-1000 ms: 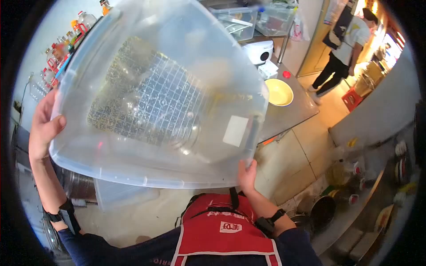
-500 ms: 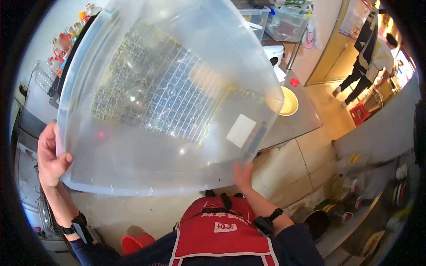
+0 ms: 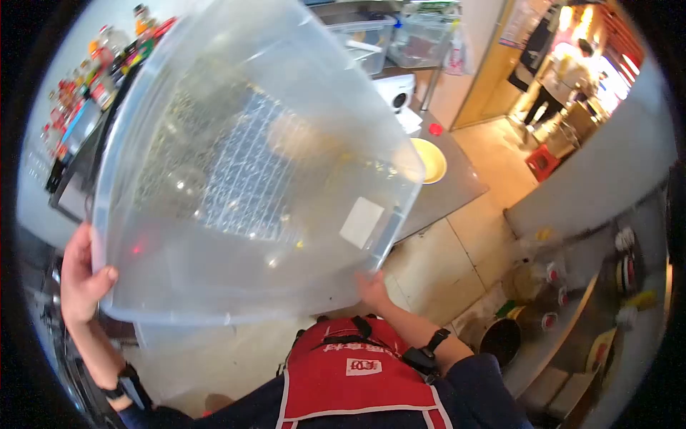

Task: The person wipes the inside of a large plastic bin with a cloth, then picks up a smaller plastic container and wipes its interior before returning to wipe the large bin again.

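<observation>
A large translucent plastic storage bin [image 3: 236, 286] is held up in front of me, tilted, and fills much of the view. My left hand [image 3: 82, 275] grips its rim at the left, with the thumb on the near side. At the lower right corner my right hand [image 3: 373, 292] holds the bin, its fingertips partly hidden by the edge. A white grid pattern [image 3: 246, 168] and speckled, yellowish patches show on or through the cloudy plastic. A pale label [image 3: 361, 222] is stuck near the right side.
Beyond the bin, a metal table [image 3: 454, 189] carries a yellow bowl [image 3: 431, 161], a red lid [image 3: 435, 129] and clear containers [image 3: 421, 41]. Bottles [image 3: 100, 89] crowd a shelf at left. A person [image 3: 561, 82] stands past the doorway near a red stool [image 3: 542, 163]. Pots [image 3: 500, 342] stand low at right.
My view has turned to the right, so the surroundings slide left. The bin has tipped a little, with both hands still on it. The red bucket on the floor is almost out of view.
</observation>
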`<state>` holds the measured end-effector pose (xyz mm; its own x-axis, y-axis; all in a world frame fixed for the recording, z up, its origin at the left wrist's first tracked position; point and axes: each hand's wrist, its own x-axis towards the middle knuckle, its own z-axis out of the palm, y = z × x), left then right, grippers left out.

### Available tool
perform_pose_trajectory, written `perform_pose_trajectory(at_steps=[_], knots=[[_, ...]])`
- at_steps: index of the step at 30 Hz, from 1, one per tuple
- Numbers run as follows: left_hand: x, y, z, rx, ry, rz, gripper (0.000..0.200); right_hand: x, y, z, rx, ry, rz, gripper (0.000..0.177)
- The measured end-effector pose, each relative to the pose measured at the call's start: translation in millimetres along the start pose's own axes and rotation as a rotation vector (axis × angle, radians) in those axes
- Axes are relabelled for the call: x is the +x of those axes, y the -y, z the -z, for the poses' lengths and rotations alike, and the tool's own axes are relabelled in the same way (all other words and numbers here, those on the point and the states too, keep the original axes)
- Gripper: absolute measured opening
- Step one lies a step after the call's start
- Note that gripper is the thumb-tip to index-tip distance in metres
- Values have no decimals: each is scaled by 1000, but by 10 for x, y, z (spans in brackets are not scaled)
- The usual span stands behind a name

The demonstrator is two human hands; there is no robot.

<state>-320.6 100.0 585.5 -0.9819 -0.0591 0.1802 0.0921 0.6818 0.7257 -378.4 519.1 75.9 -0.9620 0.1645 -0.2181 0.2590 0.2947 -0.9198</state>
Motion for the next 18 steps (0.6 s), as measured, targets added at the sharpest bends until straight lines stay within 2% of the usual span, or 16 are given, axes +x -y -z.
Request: perform_pose_trajectory(at_steps=[3,4,5,6,7,8,9,11,13,14,15,17,18], knots=[[-56,288,108,24,-96,19,79,-93,319,178,78,31,36,53],[-10,358,93,-24,-61,39,78,-37,319,226,52,189,65,57],[-16,436,67,24,-128,52,70,-13,327,276,30,351,96,60],[-12,590,11,82,-231,56,67,1,415,393,26,336,93,60],[89,709,-27,142,-331,75,64,67,603,531,-75,504,86,60],[129,748,-61,137,-323,73,64,167,681,681,-170,669,84,60],[168,733,-85,152,-342,123,64,342,705,852,-171,667,76,60],[116,596,-146,168,-368,181,64,829,799,1386,-602,1122,183,56],[-34,698,-104,202,-489,292,59,1563,636,1721,-715,1125,182,51],[-113,823,-58,207,-496,300,59,1766,1168,1943,-836,968,4,50],[-220,1001,28,149,-574,340,57,2160,1023,2148,-497,857,-9,46],[-487,1386,282,103,-667,400,55,2922,1204,2411,-528,543,137,37],[-568,1525,428,244,-713,470,58,3354,1238,2474,-530,394,231,35]])
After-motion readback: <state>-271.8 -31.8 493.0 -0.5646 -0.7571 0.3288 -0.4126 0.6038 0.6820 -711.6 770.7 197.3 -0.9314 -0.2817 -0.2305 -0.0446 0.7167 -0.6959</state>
